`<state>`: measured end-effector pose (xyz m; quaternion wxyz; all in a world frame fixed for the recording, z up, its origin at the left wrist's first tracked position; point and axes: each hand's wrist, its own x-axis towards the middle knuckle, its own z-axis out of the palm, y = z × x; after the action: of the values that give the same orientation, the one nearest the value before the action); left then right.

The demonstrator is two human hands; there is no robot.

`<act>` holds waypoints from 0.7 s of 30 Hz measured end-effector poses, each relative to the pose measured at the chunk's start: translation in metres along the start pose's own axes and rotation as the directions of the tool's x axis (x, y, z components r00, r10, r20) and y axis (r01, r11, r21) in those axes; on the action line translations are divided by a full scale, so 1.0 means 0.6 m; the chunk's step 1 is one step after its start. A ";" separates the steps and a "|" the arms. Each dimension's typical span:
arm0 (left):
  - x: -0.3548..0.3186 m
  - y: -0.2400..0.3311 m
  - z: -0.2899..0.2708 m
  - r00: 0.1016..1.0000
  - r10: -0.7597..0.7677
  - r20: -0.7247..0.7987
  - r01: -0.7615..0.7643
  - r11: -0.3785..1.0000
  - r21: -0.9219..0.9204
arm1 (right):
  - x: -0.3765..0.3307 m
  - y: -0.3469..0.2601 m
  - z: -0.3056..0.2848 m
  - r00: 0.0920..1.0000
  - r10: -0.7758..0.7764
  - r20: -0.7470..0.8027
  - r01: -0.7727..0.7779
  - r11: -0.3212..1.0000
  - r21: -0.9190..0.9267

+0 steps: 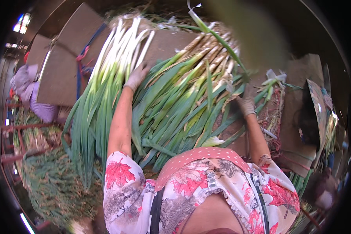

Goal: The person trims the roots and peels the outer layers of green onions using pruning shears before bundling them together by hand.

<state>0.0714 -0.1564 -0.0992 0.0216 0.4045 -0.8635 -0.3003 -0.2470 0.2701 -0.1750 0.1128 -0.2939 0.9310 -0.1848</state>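
Both hands were gloved: my left hand (136,76) lay open on the cleaned leeks (117,66), my right hand (246,103) gripped untrimmed leeks (191,97); sorting, I judged, the next stalk needing pulling leftward.

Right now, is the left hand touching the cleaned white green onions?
Touching. The head view shows the gloved left hand resting on the edge of the white-stemmed green onions.

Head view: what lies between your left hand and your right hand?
A pile of uncleaned green onions, leaves toward the person, fills the stretch between the left hand and the right hand, as the head view shows.
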 end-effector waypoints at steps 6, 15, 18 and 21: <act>-0.186 -0.220 0.122 0.988 -0.025 0.150 0.059 0.972 -0.226 | -0.083 -0.022 -0.023 0.999 -0.033 0.033 0.038 0.988 -0.150; -0.511 -0.021 0.268 0.621 -0.639 0.454 0.612 0.032 -0.791 | -0.120 0.001 -0.013 0.981 -0.127 -0.147 0.106 0.984 -0.145; -0.464 -0.008 0.173 0.853 -0.521 -0.036 0.507 0.842 -0.181 | -0.142 0.040 -0.031 0.995 -0.103 0.013 0.102 0.992 0.070; -0.396 0.131 0.065 0.791 -0.236 -0.565 0.244 0.968 -0.064 | -0.171 0.023 -0.059 0.986 -0.110 0.128 0.127 0.983 -0.136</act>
<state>0.1664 0.0705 -0.0401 0.2369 0.5818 -0.7612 -0.1610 -0.1832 0.3506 -0.1380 0.1359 -0.3668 0.9142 -0.1059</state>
